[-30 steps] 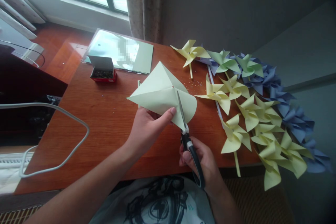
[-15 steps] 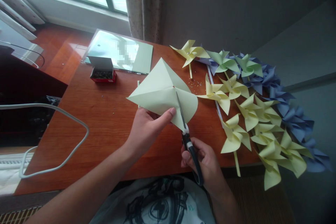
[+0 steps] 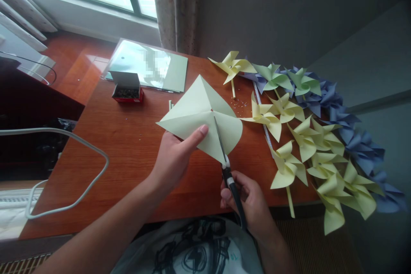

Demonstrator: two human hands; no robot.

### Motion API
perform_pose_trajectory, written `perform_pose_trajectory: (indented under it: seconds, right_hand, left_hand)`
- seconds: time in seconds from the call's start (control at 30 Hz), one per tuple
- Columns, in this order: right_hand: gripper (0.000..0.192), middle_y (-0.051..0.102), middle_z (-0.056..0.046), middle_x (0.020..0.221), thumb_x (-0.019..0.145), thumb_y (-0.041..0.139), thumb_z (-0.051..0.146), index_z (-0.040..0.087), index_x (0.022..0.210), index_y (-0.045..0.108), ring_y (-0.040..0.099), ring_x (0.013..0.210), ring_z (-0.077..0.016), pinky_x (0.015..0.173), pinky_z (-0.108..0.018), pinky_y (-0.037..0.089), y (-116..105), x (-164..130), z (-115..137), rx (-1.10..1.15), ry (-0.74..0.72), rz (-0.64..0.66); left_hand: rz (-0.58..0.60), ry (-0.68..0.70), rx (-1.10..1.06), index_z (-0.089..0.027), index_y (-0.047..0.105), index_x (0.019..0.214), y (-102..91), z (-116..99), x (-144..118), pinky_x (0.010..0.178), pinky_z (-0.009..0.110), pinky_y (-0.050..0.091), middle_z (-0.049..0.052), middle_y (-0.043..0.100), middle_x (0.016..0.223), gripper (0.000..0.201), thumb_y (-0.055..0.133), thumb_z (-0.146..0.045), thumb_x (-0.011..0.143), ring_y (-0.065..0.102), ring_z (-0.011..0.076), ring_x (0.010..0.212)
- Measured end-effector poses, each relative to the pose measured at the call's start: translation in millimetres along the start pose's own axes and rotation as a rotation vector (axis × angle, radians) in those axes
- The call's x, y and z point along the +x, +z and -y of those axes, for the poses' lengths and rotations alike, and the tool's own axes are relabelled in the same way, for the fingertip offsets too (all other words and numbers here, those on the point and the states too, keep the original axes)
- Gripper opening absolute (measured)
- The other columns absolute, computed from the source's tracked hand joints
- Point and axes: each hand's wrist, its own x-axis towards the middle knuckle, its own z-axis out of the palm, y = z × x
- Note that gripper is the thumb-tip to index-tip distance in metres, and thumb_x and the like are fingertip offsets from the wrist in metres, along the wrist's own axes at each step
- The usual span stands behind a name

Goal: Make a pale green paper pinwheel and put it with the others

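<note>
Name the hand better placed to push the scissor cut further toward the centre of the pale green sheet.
Right. The right hand holds the scissors, whose blades lie along the cut in the pale green sheet; the left hand only pinches the sheet's edge.

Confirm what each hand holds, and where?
Left hand pinches the pale green folded paper sheet at its lower edge; right hand grips the black-handled scissors by the handles.
</note>
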Motion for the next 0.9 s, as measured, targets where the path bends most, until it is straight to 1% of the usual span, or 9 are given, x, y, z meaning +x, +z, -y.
perform_pose_trajectory:
  seconds: [0.1,0.2,0.33,0.43,0.53,0.63,0.8,0.9]
  right_hand:
    - [0.045,0.06,0.001,0.063,0.07,0.085,0.053,0.017,0.077,0.061,0.059,0.056,-0.0117,0.054,-0.022,0.045,1.7,-0.6,-1.6,0.02,-0.004,0.007]
    - [0.047,0.06,0.001,0.062,0.071,0.083,0.058,0.017,0.077,0.061,0.058,0.055,-0.0117,0.053,-0.022,0.043,3.4,-1.2,-2.4,0.036,-0.02,0.023]
    - [0.048,0.058,0.001,0.061,0.072,0.081,0.059,0.017,0.078,0.06,0.057,0.055,-0.0118,0.053,-0.022,0.042,4.3,-1.7,-2.6,0.065,-0.025,0.042]
    - [0.048,0.059,0.001,0.062,0.072,0.081,0.06,0.017,0.078,0.06,0.057,0.055,-0.0125,0.053,-0.023,0.043,4.1,-1.5,-2.0,0.05,-0.028,0.035]
    - [0.047,0.06,0.0,0.063,0.072,0.082,0.058,0.017,0.078,0.061,0.057,0.056,-0.0129,0.053,-0.024,0.043,3.6,-0.9,-1.3,0.013,-0.04,0.015]
    - [0.045,0.06,0.001,0.063,0.074,0.081,0.057,0.017,0.078,0.061,0.057,0.056,-0.0122,0.054,-0.023,0.043,2.9,-0.3,-1.4,-0.002,-0.047,0.011]
    - [0.045,0.06,0.001,0.061,0.074,0.081,0.057,0.017,0.077,0.06,0.056,0.055,-0.0123,0.053,-0.023,0.042,1.3,0.3,-3.3,-0.004,-0.046,0.03]
    - [0.045,0.06,0.001,0.062,0.075,0.081,0.057,0.018,0.078,0.059,0.057,0.056,-0.0123,0.055,-0.023,0.043,0.6,0.4,-4.8,0.007,-0.03,0.049]
  left_hand:
    - [-0.023,0.0,0.019,-0.016,0.071,0.121,-0.9,0.9,0.5,0.09,0.034,0.057,0.011,0.076,0.115,0.048,0.083,-0.027,0.077,0.07,0.0279,0.108]
    - [-0.018,0.016,0.052,-0.016,0.073,0.117,-1.6,1.9,-0.3,0.089,0.032,0.056,0.011,0.076,0.114,0.042,0.083,-0.026,0.077,0.07,0.0271,0.107]
    - [0.0,0.026,0.071,-0.016,0.075,0.108,-1.1,0.8,-1.4,0.09,0.032,0.056,0.01,0.075,0.117,0.031,0.081,-0.025,0.079,0.07,0.0259,0.108]
    - [0.001,0.01,0.082,-0.015,0.075,0.103,-0.7,-0.7,-1.3,0.089,0.032,0.056,0.011,0.075,0.117,0.029,0.082,-0.027,0.077,0.07,0.0272,0.108]
    - [0.002,-0.004,0.088,-0.014,0.074,0.103,-1.0,-1.1,-1.0,0.088,0.033,0.056,0.011,0.076,0.115,0.03,0.082,-0.028,0.078,0.07,0.0274,0.106]
    - [0.01,0.01,0.089,-0.015,0.074,0.106,-1.9,0.1,-0.9,0.088,0.032,0.056,0.011,0.075,0.116,0.03,0.081,-0.028,0.079,0.07,0.0262,0.106]
    - [0.0,0.024,0.105,-0.016,0.074,0.105,-2.7,1.9,-0.7,0.088,0.03,0.055,0.008,0.076,0.11,0.027,0.08,-0.027,0.08,0.069,0.0243,0.104]
    - [0.002,0.024,0.103,-0.015,0.075,0.105,-2.0,1.2,-0.9,0.087,0.031,0.055,0.009,0.076,0.111,0.028,0.081,-0.026,0.08,0.07,0.0242,0.103]
